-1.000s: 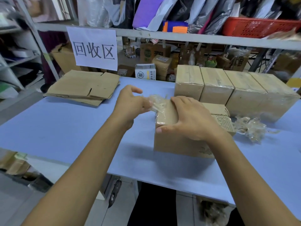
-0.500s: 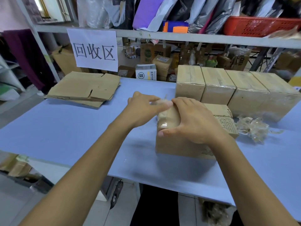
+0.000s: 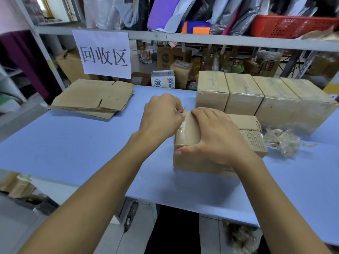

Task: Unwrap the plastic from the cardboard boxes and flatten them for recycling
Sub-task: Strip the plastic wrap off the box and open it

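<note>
**Both hands on the near box at its plastic-wrapped end**

Fingers (image 3: 178, 109) of the left hand (image 3: 161, 116) are curled at the left top edge of the cardboard box (image 3: 189, 158), pinching what looks like a strip of clear plastic wrap (image 3: 180, 128) there; the exact pinch is partly hidden. Far to the left, a stack of flattened cardboard (image 3: 93, 98) lies on the blue table (image 3: 73, 143), below a white paper sign (image 3: 104, 54) taped to the shelf rail. The box stands near the table's front edge, its left end still glossy with film. Across its top rests the right hand (image 3: 214, 138), fingers spread and bent over the far edge, thumb hooked over the near edge, holding the box down. Behind it, four wrapped boxes (image 3: 256, 96) stand side by side in a row, touching one another. To the right of the near box, a crumpled wad of removed plastic (image 3: 282, 140) lies on the table, just beside the box. Overhead at right, a red basket (image 3: 293, 24) sits on the shelf.
</note>
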